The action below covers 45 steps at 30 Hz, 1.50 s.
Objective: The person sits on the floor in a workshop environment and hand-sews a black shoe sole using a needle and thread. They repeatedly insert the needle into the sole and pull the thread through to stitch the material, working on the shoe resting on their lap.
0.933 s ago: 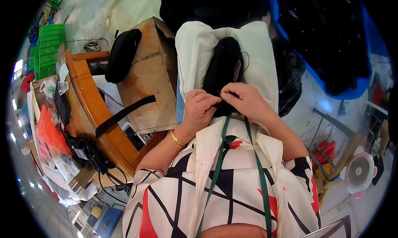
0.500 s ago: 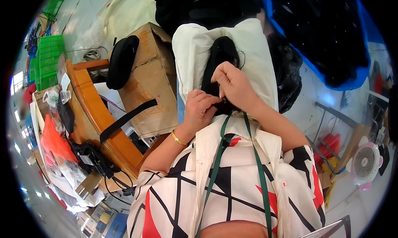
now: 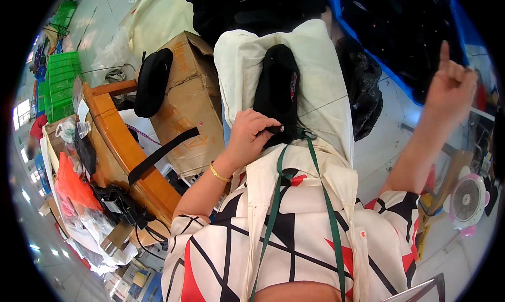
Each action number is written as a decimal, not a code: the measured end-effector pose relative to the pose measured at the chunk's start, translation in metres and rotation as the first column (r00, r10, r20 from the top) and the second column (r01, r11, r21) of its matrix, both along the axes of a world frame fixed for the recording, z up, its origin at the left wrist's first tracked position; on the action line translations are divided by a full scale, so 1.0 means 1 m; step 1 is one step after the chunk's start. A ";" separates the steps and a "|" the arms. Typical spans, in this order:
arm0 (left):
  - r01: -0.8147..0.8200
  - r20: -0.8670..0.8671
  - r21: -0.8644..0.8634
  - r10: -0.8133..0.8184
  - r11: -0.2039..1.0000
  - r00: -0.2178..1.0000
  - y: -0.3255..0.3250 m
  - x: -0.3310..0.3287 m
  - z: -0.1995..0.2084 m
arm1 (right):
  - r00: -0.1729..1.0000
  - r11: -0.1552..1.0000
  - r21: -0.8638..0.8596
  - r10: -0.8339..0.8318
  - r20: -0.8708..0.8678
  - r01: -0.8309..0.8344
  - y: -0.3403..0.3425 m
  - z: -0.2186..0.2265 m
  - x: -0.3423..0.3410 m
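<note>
A black cloth shoe (image 3: 269, 86) lies lengthwise on a white cushion (image 3: 234, 65) in front of my body. A patterned patch shows along the right side of its opening. My left hand (image 3: 249, 131) is closed on the shoe's near end, thumb and fingers pinching its edge. From the shoe a thin dark thread (image 3: 325, 107) runs straight up to the right across the cushion. Far out to the right, my right hand (image 3: 451, 89) is raised with its index finger stretched and the other fingers curled, apparently gripping the thread. Whether a needle is in it is too small to see.
Left of the cushion stand a cardboard box (image 3: 184, 128) and a wooden frame (image 3: 113, 120), with another black shoe (image 3: 153, 84) there. Beyond lie black fabric (image 3: 258, 10) and a blue-edged bag (image 3: 376, 65) of dark pieces. A small fan (image 3: 468, 201) stands at right.
My right hand has swung from the shoe far out to the right, and the thread now stretches that way. My left hand stays at the shoe's near end.
</note>
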State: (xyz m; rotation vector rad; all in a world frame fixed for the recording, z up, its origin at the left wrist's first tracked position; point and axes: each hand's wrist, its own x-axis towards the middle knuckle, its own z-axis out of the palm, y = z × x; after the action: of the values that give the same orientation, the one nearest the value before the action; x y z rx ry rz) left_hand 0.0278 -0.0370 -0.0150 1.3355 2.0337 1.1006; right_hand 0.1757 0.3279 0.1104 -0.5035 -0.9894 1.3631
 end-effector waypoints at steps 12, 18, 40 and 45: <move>-0.095 0.055 0.007 0.094 0.995 0.994 -0.003 0.004 -0.010 | 0.364 0.253 0.330 0.099 0.926 -0.909 -0.170 -0.137 -0.025; -0.112 -0.004 -0.006 0.112 0.994 0.994 -0.004 0.005 -0.010 | 0.478 0.266 0.483 -0.089 0.874 -0.834 -0.171 -0.136 -0.038; -0.359 0.144 -0.547 0.507 0.756 0.850 -0.019 0.023 0.008 | 0.563 0.746 0.249 0.198 0.803 -0.618 -0.183 -0.152 -0.061; -0.375 0.255 -0.507 0.551 0.776 0.795 -0.028 0.017 -0.003 | 0.570 0.686 0.335 0.142 0.809 -0.646 -0.179 -0.134 -0.061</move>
State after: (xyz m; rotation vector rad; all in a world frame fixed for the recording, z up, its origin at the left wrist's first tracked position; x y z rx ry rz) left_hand 0.0452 -0.0651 -0.0178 0.3355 2.1730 0.9256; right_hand 0.1144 0.1485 -0.0238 -0.3072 -2.2866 1.1266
